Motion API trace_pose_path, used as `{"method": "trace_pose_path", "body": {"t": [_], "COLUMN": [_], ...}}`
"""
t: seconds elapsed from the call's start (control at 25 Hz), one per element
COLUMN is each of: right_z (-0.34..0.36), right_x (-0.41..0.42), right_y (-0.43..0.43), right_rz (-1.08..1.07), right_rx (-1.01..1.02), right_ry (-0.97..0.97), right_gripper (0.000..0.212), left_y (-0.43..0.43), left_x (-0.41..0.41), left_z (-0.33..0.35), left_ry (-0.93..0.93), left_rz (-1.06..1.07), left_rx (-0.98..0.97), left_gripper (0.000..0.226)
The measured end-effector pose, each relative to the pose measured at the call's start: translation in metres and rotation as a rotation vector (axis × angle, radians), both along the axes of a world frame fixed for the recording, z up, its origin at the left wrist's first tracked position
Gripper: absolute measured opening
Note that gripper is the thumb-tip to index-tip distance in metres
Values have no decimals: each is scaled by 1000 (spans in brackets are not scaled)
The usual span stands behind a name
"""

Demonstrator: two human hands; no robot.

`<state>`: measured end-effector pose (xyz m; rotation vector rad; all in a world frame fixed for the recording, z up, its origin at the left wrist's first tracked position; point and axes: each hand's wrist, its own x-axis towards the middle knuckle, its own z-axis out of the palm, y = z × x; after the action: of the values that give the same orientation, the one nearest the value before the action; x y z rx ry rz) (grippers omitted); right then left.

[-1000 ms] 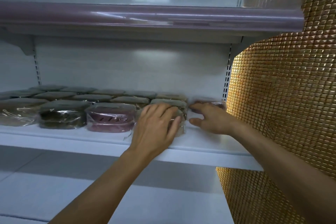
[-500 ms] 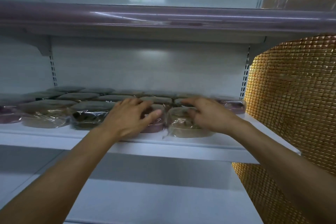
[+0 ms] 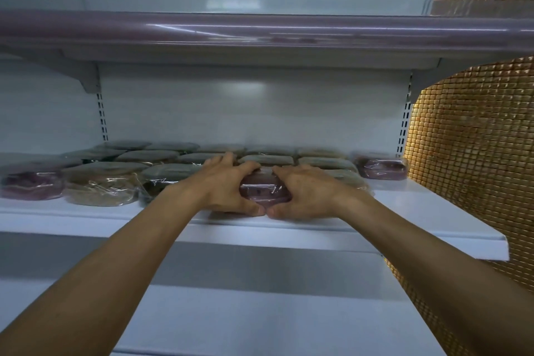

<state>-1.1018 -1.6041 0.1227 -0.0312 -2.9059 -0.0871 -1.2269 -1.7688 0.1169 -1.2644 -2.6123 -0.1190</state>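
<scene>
A pink box wrapped in clear film [image 3: 264, 191] sits near the front of the white shelf [image 3: 427, 220]. My left hand [image 3: 228, 186] grips its left side and my right hand [image 3: 306, 191] grips its right side, thumbs almost meeting in front of it. Fingers of both hands curl over its top. Rows of similar wrapped boxes lie on the shelf: a tan one [image 3: 99, 185], a dark one [image 3: 167, 178] and a pink one [image 3: 31, 183] to the left, another pink one [image 3: 381, 167] at the far right.
An upper shelf with a purple front rail [image 3: 260, 29] hangs above the hands. A gold mosaic wall [image 3: 474, 159] borders the shelving on the right. A lower white shelf [image 3: 260, 321] lies under my forearms. Bare shelf surface shows at the right end.
Both hands have come together toward the middle. They now grip the same pink wrapped box from either side; before, each lay on a different box. The view has shifted right.
</scene>
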Motion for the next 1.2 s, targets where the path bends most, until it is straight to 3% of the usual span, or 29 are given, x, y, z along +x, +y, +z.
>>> {"method": "trace_pose_path", "body": {"t": [0.12, 0.24, 0.32, 0.44, 0.68, 1.2], "right_z": [-2, 1, 7, 19, 34, 5], "right_x": [-5, -4, -1, 3, 35, 155], "right_y": [-3, -3, -1, 1, 37, 190], "right_rz": [-15, 20, 43, 54, 6, -204], "right_rx": [77, 12, -41, -122, -71, -202], "right_ry": [16, 84, 156, 216, 263, 207], "right_gripper": [69, 64, 60, 75, 81, 73], "left_y": [-5, -11, -13, -12, 25, 222], "left_x": [-2, -2, -1, 4, 31, 125], "left_z": [2, 0, 5, 21, 36, 14], "left_ry": [-61, -120, -98, -17, 43, 54], "left_rz": [-55, -159, -204, -208, -233, -423], "left_rx": [64, 206, 321, 398, 420, 296], "left_gripper": [99, 97, 97, 97, 98, 82]}}
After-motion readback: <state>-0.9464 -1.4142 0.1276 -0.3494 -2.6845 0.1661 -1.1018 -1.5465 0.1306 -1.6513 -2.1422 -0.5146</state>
